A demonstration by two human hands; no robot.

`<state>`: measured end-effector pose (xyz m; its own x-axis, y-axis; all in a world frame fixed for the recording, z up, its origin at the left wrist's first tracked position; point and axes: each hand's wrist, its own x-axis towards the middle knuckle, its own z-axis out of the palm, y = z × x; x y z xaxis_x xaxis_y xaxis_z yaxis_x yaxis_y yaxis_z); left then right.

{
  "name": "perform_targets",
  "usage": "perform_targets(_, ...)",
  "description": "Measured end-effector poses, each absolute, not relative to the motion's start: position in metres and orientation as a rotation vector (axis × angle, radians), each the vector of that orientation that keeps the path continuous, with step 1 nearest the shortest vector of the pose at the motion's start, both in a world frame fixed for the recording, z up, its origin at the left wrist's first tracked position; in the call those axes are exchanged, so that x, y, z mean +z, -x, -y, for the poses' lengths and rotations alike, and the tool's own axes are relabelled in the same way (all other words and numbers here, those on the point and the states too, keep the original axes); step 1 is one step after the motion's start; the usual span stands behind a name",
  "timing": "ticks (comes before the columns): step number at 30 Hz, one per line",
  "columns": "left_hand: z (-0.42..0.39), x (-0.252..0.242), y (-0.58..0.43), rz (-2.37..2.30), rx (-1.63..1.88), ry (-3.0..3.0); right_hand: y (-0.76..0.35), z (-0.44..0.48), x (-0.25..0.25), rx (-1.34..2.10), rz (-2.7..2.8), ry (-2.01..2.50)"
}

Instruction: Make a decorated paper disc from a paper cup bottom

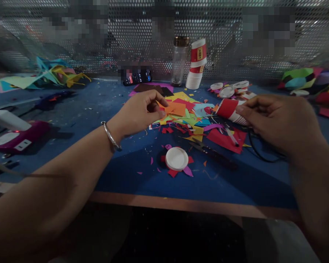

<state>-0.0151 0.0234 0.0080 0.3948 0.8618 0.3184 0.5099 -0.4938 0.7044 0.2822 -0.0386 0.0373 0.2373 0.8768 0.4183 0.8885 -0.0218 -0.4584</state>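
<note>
My left hand point(146, 109), with a silver bangle on the wrist, is over the left side of a pile of coloured paper point(190, 113). Its thumb and forefinger are close to an orange sheet point(175, 108); whether they pinch it is unclear. On the right, my right hand point(271, 117) has its thumb and fingers at a red and white paper cup point(228, 109) lying tilted; the fingertips' grip is partly hidden. Nearer the front edge sits a white round cup base point(177, 158) with red and purple paper pieces sticking out around it.
Scissors point(214, 154) and a pen point(231, 135) lie right of centre. Behind the pile stand a glass bottle point(179, 62) and stacked cups point(196, 65), beside a phone point(137, 77). A purple power strip point(22, 138) is at left, paper crafts point(53, 73) behind it.
</note>
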Motion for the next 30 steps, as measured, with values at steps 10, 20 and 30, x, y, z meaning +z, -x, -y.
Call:
perform_targets(10,-0.034,-0.003,0.017,-1.147,0.664,-2.411,-0.307,0.033,0.013,0.285,2.098,1.903)
perform_targets(20,-0.017,-0.005,0.003,-0.987,0.961,-2.432,-0.298,0.036,0.016,0.366,2.085,1.842)
perform_targets(30,-0.004,-0.006,-0.02,-0.688,1.045,-2.871,-0.263,0.061,0.03,0.955,1.646,1.482)
